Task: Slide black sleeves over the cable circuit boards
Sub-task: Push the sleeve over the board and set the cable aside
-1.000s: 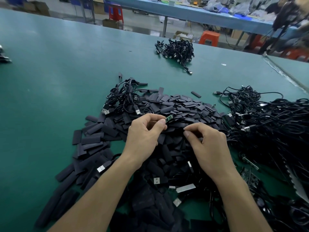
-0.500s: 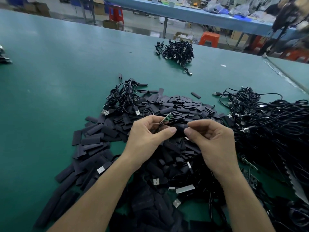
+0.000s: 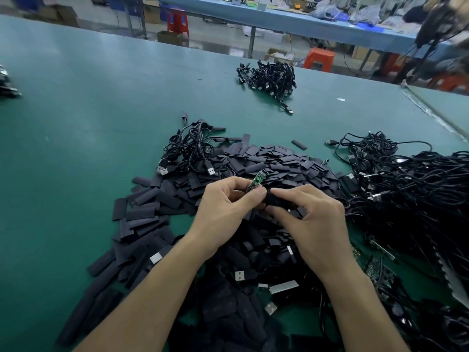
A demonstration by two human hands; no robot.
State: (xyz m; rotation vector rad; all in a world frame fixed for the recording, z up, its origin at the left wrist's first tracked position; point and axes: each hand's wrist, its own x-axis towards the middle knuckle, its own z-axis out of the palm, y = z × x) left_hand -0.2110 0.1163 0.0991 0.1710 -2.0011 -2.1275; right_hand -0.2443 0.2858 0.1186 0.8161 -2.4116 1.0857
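Head view. Left hand (image 3: pixel 223 207) grip: thumb and fingers curled tight, pinching the lower end of a green circuit board (image 3: pixel 256 181). The board sticks up and away from the hand, tilted right. Right hand (image 3: pixel 314 224) grip: fingers curled round a black sleeve (image 3: pixel 276 200). The sleeve's end is just beside the left thumb tip, below the board; contact with the board cannot be told. Both hands are above the sleeve pile (image 3: pixel 266 158) mid green tabletop (image 3: pixel 101 110). Small cable bundle (image 3: pixel 190 148) at the pile's far-left side. Big cable tangle (image 3: pixel 406 189) toward the right edge. Another bundle (image 3: pixel 269 77) near the far edge. Beyond the tabletop: blue bench (image 3: pixel 304 19), orange stool (image 3: pixel 318 58), cardboard boxes.
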